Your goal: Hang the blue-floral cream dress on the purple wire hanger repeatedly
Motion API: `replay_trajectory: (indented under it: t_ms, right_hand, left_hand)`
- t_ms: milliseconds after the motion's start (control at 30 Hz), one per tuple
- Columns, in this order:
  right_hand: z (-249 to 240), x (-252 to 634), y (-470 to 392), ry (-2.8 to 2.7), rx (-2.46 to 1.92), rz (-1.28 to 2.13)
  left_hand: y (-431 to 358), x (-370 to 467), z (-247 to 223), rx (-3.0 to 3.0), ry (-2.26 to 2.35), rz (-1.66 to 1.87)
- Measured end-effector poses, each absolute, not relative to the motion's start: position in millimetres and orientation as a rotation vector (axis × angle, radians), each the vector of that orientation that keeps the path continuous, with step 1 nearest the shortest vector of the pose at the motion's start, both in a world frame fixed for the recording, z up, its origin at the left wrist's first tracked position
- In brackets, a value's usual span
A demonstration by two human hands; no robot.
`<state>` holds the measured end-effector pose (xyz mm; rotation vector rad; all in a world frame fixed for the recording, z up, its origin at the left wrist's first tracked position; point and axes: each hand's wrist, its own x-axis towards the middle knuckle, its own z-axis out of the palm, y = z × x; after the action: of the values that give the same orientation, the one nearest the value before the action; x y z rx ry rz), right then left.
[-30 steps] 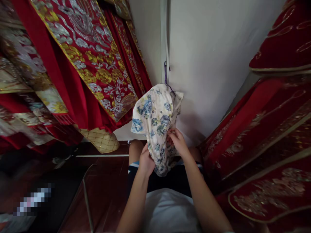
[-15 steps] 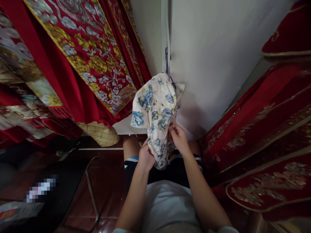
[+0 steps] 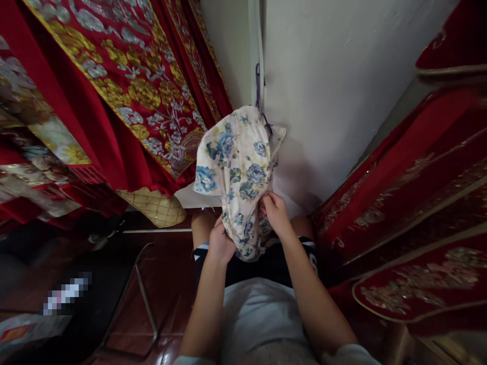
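A cream short-sleeved shirt [image 3: 243, 172] with blue flowers hangs in front of me on a purple hanger [image 3: 257, 83], whose hook shows above the collar. My left hand [image 3: 221, 243] grips the shirt's lower left edge; the fingertips go behind the cloth. On the other side, my right hand [image 3: 274, 210] pinches the right side edge, thumb against fingers. The shirt's lower end bunches just over my dark shorts.
Red embroidered garments [image 3: 148, 96] hang at the left, and more red garments [image 3: 426, 203] fill the right. A white wall [image 3: 323, 91] stands ahead. A black chair [image 3: 102, 294] with a metal frame is at lower left, a plastic packet [image 3: 26, 332] on it.
The shirt and both hands sit slightly further left in view. The shirt's left side is spread a little wider, with my left hand further out. Both hands keep hold of the cloth.
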<state>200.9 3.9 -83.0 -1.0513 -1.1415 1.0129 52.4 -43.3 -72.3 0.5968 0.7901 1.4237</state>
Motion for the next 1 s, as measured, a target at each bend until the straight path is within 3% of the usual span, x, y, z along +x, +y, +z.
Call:
replay_trajectory:
  t_ms: [200,333,500,767,1000]
  right_hand:
    - [-69,220,-22,-1.018,-1.048,0.936]
    - [-60,217,-37,-1.061,-1.101,0.953]
    - [-55,205,-44,-1.188,-1.050,1.012]
    - [-35,216,-20,-1.207,-1.011,0.970]
    - [36,221,66,-1.135,-0.907,0.888]
  left_hand:
    - [-21,22,-87,0.674,1.040,1.889]
    - [-29,34,-89,1.038,1.205,2.214]
    - [-37,77,-74,1.659,1.045,1.599]
    - [-19,96,-70,1.937,1.022,1.486]
    - [1,81,-89,2.035,1.109,1.296]
